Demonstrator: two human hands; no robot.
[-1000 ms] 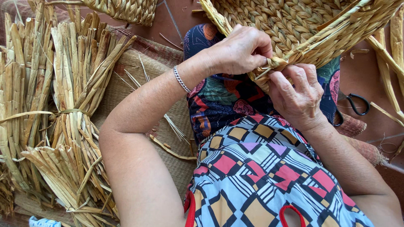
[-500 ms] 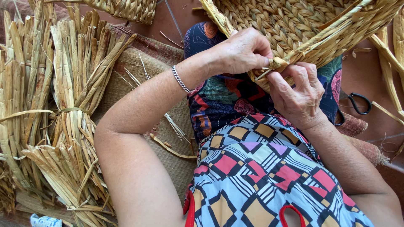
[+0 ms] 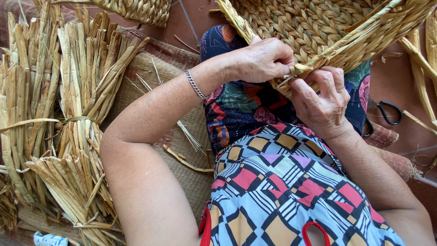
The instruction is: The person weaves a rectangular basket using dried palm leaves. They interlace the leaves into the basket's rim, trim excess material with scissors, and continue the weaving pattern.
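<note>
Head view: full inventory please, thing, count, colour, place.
woven basket: one, straw yellow, top centre-right, rim held at both hands
second woven piece: one, straw yellow, top left edge, mostly out of frame
tied bundles of dried reed: several, count unclear, pale tan, left side
woven mat: one, tan, under the bundles and the lap
loose straw strands: a few, pale, on the mat
scissors: one pair, black handles, floor at right, partly hidden
bracelet: one, silver chain, left wrist
left hand: pinching a strand at the basket rim
right hand: gripping the rim just below
</note>
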